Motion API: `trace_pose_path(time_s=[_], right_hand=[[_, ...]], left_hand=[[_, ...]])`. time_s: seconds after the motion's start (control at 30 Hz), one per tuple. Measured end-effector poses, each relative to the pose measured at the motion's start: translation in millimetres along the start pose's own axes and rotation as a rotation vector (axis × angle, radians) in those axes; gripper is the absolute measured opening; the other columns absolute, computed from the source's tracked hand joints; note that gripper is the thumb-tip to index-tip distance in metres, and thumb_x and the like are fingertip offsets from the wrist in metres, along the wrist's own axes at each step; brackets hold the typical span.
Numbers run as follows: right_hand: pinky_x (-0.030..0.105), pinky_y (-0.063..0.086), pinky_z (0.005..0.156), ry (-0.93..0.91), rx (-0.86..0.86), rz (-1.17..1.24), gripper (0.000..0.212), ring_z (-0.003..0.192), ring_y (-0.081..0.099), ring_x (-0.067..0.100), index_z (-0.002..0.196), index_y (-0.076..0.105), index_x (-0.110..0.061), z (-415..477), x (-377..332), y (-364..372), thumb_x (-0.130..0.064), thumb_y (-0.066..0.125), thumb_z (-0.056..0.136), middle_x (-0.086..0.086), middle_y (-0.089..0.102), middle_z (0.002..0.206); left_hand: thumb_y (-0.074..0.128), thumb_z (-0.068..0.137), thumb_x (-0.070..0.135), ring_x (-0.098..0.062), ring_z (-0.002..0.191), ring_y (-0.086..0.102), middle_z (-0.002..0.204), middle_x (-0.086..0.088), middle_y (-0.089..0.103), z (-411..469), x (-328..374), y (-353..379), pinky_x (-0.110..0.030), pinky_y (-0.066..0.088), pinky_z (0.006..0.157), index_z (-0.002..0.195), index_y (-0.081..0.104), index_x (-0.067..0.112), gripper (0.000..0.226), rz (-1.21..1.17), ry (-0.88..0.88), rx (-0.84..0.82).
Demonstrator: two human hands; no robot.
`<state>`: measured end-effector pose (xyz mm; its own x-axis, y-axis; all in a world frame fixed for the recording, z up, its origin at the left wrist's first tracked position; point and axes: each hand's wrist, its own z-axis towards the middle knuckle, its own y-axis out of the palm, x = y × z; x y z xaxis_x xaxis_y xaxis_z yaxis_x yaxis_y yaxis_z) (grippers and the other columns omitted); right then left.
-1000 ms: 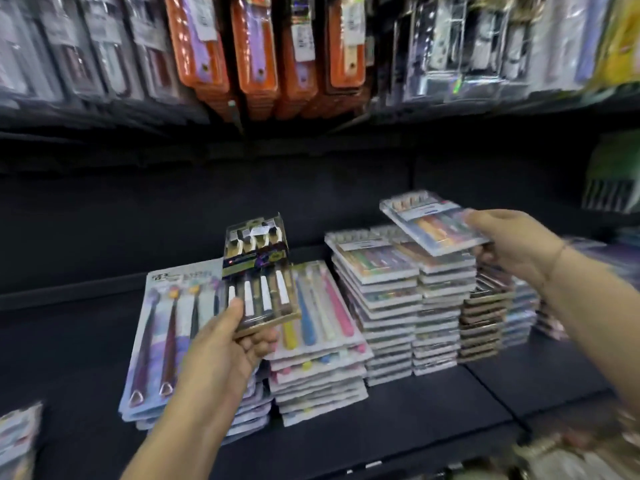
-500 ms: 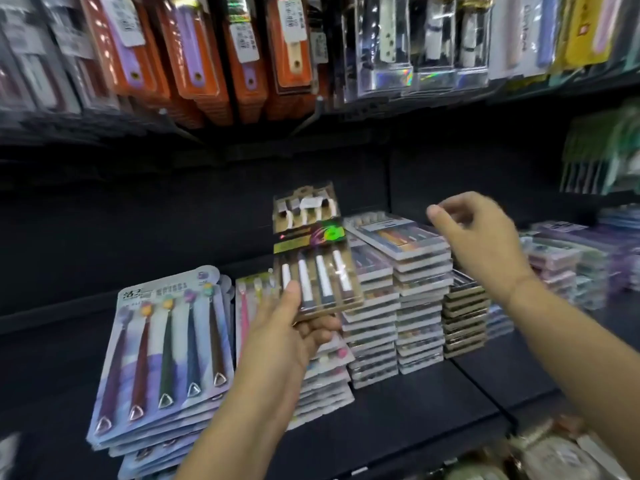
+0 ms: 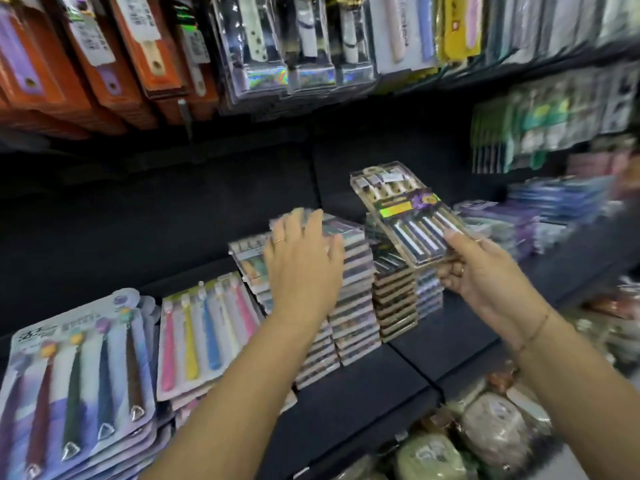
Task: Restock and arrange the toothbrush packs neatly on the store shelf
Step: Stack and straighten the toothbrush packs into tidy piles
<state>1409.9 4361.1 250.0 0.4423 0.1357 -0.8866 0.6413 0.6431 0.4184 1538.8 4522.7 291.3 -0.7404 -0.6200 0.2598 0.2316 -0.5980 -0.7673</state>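
A gold-and-black toothbrush pack (image 3: 408,209) is pinched at its lower end by my right hand (image 3: 485,271), tilted above a stack of matching brown-edged packs (image 3: 394,306). My left hand (image 3: 304,268) lies flat, fingers straight, on top of two tall stacks of pale multicolour packs (image 3: 353,306) in the middle of the black shelf (image 3: 363,393). Further left lie a stack of pink, yellow and blue brush packs (image 3: 204,334) and one of purple-backed packs (image 3: 79,375).
Orange packs (image 3: 104,64) and holographic packs (image 3: 294,46) hang from pegs above the shelf. More flat stacks (image 3: 512,223) sit to the right, blurred. Bagged goods (image 3: 485,427) lie below the shelf's front edge at the lower right.
The gold-and-black pack has passed from my left hand to my right and moved right over the brown-edged stack. My left hand now lies on the middle stacks. The view has shifted right.
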Motion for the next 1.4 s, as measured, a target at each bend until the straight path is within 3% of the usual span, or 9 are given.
trace_pose_path(time_s=[0.13, 0.33, 0.5, 0.63, 0.77, 0.87, 1.07, 1.23, 1.4], right_hand=[[0.017, 0.04, 0.037, 0.115, 0.021, -0.022, 0.017, 0.037, 0.049, 0.005, 0.084, 0.053, -0.011, 30.1, 12.8, -16.4, -0.018, 0.052, 0.1, 0.0, 0.051, 0.053], [0.014, 0.039, 0.036, 0.271, 0.021, -0.055, 0.015, 0.043, 0.05, 0.004, 0.084, 0.052, -0.016, 61.7, 48.4, -16.4, -0.022, 0.06, 0.096, 0.004, 0.05, 0.076], [0.019, 0.058, 0.061, 0.288, 0.033, 0.102, 0.008, 0.072, 0.066, 0.014, 0.091, 0.056, 0.0, 68.3, 68.1, -8.7, -0.006, 0.059, 0.094, 0.012, 0.061, 0.088], [0.019, 0.057, 0.055, 0.287, 0.123, -0.041, 0.016, 0.071, 0.061, 0.016, 0.093, 0.056, -0.005, 67.2, 81.9, 7.2, -0.017, 0.065, 0.093, 0.01, 0.06, 0.085], [0.028, 0.043, 0.056, 0.137, 0.256, -0.276, 0.025, 0.059, 0.05, 0.014, 0.08, 0.054, -0.014, 26.6, 101.2, 34.0, -0.033, 0.063, 0.094, 0.01, 0.056, 0.078], [0.032, 0.038, 0.057, -0.002, 0.069, -0.271, 0.031, 0.057, 0.044, 0.014, 0.077, 0.049, -0.012, -47.3, 121.3, 75.2, -0.033, 0.053, 0.099, 0.005, 0.049, 0.068], [0.029, 0.052, 0.062, 0.107, -0.758, -0.365, 0.035, 0.069, 0.061, 0.024, 0.084, 0.062, -0.017, -180.6, 171.0, 191.3, -0.051, 0.055, 0.081, 0.013, 0.061, 0.078], [0.015, 0.048, 0.082, 0.31, -1.132, -0.402, 0.019, 0.102, 0.062, 0.001, 0.109, 0.059, -0.03, -243.2, 247.7, 304.3, -0.041, 0.06, 0.093, -0.01, 0.064, 0.11], [0.02, 0.038, 0.094, 0.519, -1.072, -0.393, 0.048, 0.114, 0.047, 0.005, 0.136, 0.046, -0.014, -278.1, 304.3, 416.6, -0.039, 0.056, 0.097, -0.006, 0.05, 0.125]], left_hand=[[0.03, 0.104, 0.046, -0.02, 0.15, 0.009, 0.163, 0.003, 0.017, 17.7, -16.0, 17.8, -0.042, 0.011, 0.121, 0.155, 0.022, 0.03, 0.054, 0.047, 0.06, -0.274], [0.033, 0.105, 0.039, -0.019, 0.149, 0.014, 0.161, 0.002, 0.023, 17.1, -17.6, 20.1, -0.041, 0.019, 0.119, 0.153, 0.027, 0.029, 0.05, 0.016, 0.058, -0.226], [0.034, 0.104, 0.04, -0.018, 0.149, 0.011, 0.161, 0.004, 0.021, 16.2, -17.8, 22.1, -0.042, 0.018, 0.118, 0.153, 0.025, 0.03, 0.051, 0.017, 0.05, -0.223], [0.034, 0.103, 0.044, -0.019, 0.15, 0.011, 0.162, 0.003, 0.02, 14.4, -17.6, 24.1, -0.041, 0.013, 0.119, 0.154, 0.023, 0.028, 0.054, 0.014, 0.058, -0.218], [0.032, 0.103, 0.049, -0.013, 0.15, 0.006, 0.163, 0.004, 0.016, -10.4, -35.6, -0.5, -0.033, 0.001, 0.12, 0.155, 0.022, 0.027, 0.057, -0.078, 0.079, -0.062], [0.035, 0.101, 0.05, -0.005, 0.148, 0.015, 0.157, 0.013, 0.028, -65.4, -84.9, -40.5, -0.029, 0.01, 0.121, 0.15, 0.033, 0.028, 0.054, -0.266, 0.068, 0.197], [0.042, 0.101, 0.032, -0.014, 0.111, 0.05, 0.114, 0.002, 0.057, -202.2, -266.7, -94.3, -0.03, 0.038, 0.097, 0.118, 0.061, 0.012, 0.032, -0.12, -0.385, 0.68], [0.058, 0.095, 0.042, -0.046, 0.128, 0.039, 0.139, -0.028, 0.045, -277.7, -412.0, -114.6, -0.053, 0.032, 0.103, 0.137, 0.046, 0.0, 0.061, 0.218, -1.241, 0.283], [0.052, 0.094, 0.054, -0.039, 0.132, 0.035, 0.14, -0.019, 0.048, -307.8, -458.4, -119.5, -0.045, 0.03, 0.105, 0.134, 0.045, 0.003, 0.066, 0.184, -1.373, 0.096]])
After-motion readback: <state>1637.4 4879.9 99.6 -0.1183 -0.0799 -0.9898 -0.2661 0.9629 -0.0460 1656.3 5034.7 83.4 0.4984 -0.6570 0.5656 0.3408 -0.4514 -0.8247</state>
